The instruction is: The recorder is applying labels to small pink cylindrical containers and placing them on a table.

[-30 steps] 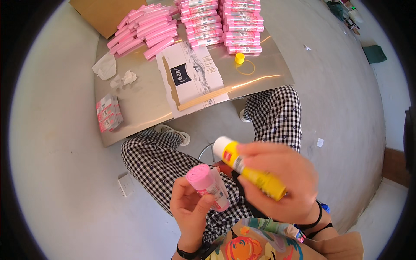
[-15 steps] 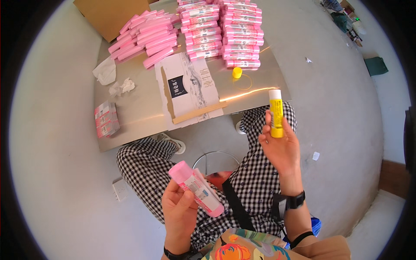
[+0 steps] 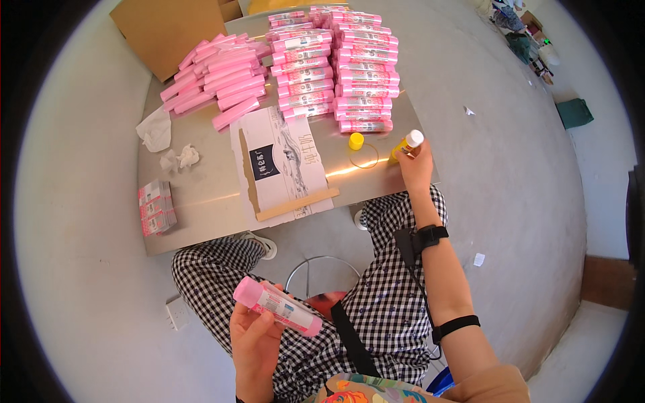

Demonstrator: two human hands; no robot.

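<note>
My left hand point(image 3: 259, 330) is wrapped round a pink roll point(image 3: 285, 310) with a printed paper label on its side, held tilted above my lap. At the table's right edge, my right hand point(image 3: 417, 165) grips a yellow glue stick point(image 3: 400, 148) whose white top point(image 3: 414, 138) points toward me. The glue stick's lower end is at the tabletop; whether it touches I cannot tell. A yellow cap point(image 3: 356, 141) stands on the table to the left of it, beside a rubber band point(image 3: 365, 157).
Labelled pink rolls point(image 3: 367, 74) are stacked at the back, with plain pink rolls point(image 3: 235, 87) heaped left of them. A cardboard piece point(image 3: 295, 168) carries a wooden strip point(image 3: 299, 204). Bundled labels point(image 3: 156, 208), crumpled paper point(image 3: 189, 156) and a cardboard box point(image 3: 168, 33) lie leftward.
My right hand has moved forward with the glue stick, from above my knee to the table's right edge. The pink roll in my left hand has turned flatter.
</note>
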